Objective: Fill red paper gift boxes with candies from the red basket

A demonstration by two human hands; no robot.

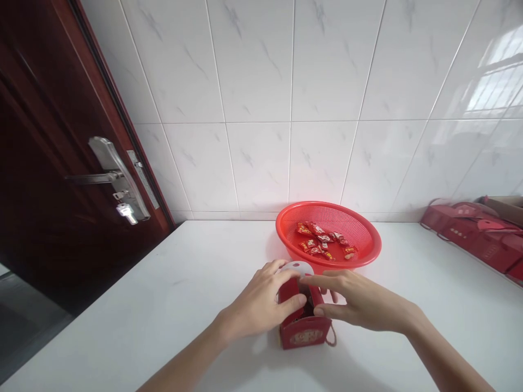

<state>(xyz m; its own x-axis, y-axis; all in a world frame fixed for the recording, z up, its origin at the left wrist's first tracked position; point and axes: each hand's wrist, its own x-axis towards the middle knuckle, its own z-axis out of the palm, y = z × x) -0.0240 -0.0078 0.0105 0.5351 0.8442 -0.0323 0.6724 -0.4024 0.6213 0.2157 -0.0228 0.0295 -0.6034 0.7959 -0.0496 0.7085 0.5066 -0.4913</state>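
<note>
The small red cardboard box (306, 333) stands on the white surface (183, 305), before the red perforated plastic basin (370, 231) of shiny wrapped packets (322, 238), presumably for easy reach. Left hand (261, 296) and right hand (359, 299) flank it, apparently steadying; thumbs and fingers spread, clamping indeterminable. Box upright, top open, interior dark, pale oval print in front.
</note>
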